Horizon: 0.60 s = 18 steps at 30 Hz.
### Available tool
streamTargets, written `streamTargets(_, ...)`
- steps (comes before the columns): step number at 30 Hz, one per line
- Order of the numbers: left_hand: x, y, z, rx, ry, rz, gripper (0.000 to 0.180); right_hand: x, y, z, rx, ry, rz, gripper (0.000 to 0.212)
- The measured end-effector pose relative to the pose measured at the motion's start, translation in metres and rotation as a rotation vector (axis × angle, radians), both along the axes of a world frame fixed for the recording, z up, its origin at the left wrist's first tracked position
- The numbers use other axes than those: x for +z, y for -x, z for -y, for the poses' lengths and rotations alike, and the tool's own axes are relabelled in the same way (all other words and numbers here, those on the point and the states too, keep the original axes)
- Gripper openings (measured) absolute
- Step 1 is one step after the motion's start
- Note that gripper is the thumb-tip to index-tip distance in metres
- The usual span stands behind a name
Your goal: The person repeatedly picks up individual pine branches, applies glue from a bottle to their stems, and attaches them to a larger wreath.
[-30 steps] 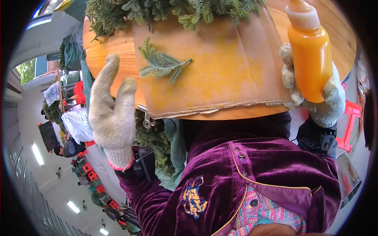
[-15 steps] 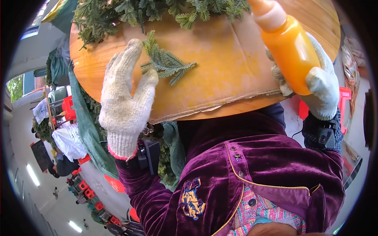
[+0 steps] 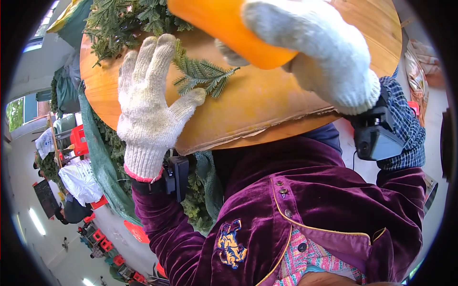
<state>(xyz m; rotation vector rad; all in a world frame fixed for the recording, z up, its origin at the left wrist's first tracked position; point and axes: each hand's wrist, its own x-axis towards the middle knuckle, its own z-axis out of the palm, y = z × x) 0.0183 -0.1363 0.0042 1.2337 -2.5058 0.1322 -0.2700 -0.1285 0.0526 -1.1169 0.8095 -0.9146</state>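
Observation:
My right hand (image 3: 315, 47), in a white knit glove, is wrapped round an orange bottle (image 3: 229, 33). The bottle is tilted, its top end cut off by the upper edge of the picture. My left hand (image 3: 150, 95), gloved alike, lies with its fingers spread at the left of a sheet of cardboard (image 3: 257, 112). Beside its thumb and forefinger rests a small green fir sprig (image 3: 202, 76), its stem pointing right. The sprig lies on the cardboard, below the near end of the bottle.
A heap of fir branches (image 3: 112, 28) covers the far left of the round wooden table (image 3: 100, 90). Green sheeting (image 3: 102, 157) with more greenery hangs at the left. Red stools (image 3: 78, 139) and a white sack (image 3: 83, 181) stand farther off on the floor.
My right hand has swung left with the bottle, bringing it over the cardboard near the sprig and tilting it further. My left hand has spread its fingers wider.

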Motion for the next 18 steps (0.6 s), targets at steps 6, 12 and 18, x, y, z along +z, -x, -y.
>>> streamTargets(6,0.019,0.008,0.004,-0.004,0.002,0.200,0.078,-0.024,-0.025,0.005,0.004,0.176,-0.115,0.076)
streamTargets(12,0.017,0.008,-0.004,0.108,-0.106,0.223,0.072,-0.066,-0.038,0.013,-0.039,0.167,-0.100,0.062)
streamTargets(18,-0.004,0.005,-0.031,0.201,-0.063,0.053,0.066,-0.027,-0.030,0.006,0.048,-0.003,-0.165,0.073)
